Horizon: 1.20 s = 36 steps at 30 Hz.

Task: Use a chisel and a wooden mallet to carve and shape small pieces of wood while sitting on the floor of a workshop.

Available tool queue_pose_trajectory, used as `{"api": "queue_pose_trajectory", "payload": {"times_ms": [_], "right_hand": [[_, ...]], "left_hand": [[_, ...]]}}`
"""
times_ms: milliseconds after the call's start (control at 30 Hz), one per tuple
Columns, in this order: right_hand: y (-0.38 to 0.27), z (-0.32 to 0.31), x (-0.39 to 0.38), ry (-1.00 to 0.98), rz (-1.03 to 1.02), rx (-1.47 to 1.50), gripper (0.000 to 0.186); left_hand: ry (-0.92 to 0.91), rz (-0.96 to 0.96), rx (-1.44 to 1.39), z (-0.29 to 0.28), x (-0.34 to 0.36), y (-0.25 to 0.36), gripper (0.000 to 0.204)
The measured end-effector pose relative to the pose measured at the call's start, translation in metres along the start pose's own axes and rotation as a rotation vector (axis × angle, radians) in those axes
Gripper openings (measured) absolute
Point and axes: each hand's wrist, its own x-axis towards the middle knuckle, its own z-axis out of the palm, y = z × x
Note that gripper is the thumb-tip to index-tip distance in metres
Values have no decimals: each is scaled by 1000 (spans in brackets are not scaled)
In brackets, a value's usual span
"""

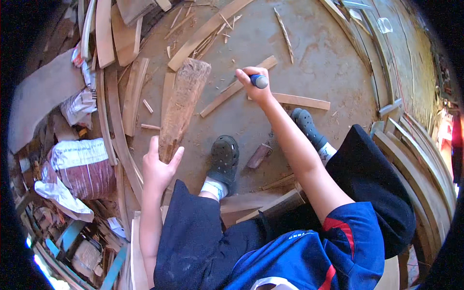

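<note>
At centre left of the frame, the left hand (162, 166) grasps the board (184, 99) by its lower end; a firm, low hold should steady it. At upper centre, the right hand (253, 86) is clenched round the blue handle (260, 81); its far end is hidden.

print | sack (84, 169): blurred lines | blue shirt (295, 256): small white letters

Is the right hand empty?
No, the right hand is closed around a blue handle with a grey end.
</note>
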Motion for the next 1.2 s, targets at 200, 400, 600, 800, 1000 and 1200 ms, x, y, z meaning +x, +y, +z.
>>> {"api": "queue_pose_trajectory", "payload": {"times_ms": [200, 400, 600, 800, 1000, 1200], "right_hand": [[-6, -39, -4, 295, 111, 408, 35], [-12, -40, -7, 369, 149, 410, 33], [1, -55, -7, 321, 117, 406, 33], [10, -39, -9, 248, 33, 296, 33], [11, -32, -4, 223, 7, 265, 35], [4, -15, -16, 88, -111, 228, 37]], "left_hand": [[-85, 12, 240, 42, 9, -12, 55], [-301, -6, 332, 70, -5, -51, 53], [-290, -97, 292, 82, -3, -24, 48], [-341, -130, 219, 71, 0, -22, 51], [-373, -165, 206, 75, 1, -25, 49], [-358, -149, 143, 79, -1, -30, 49]]}}
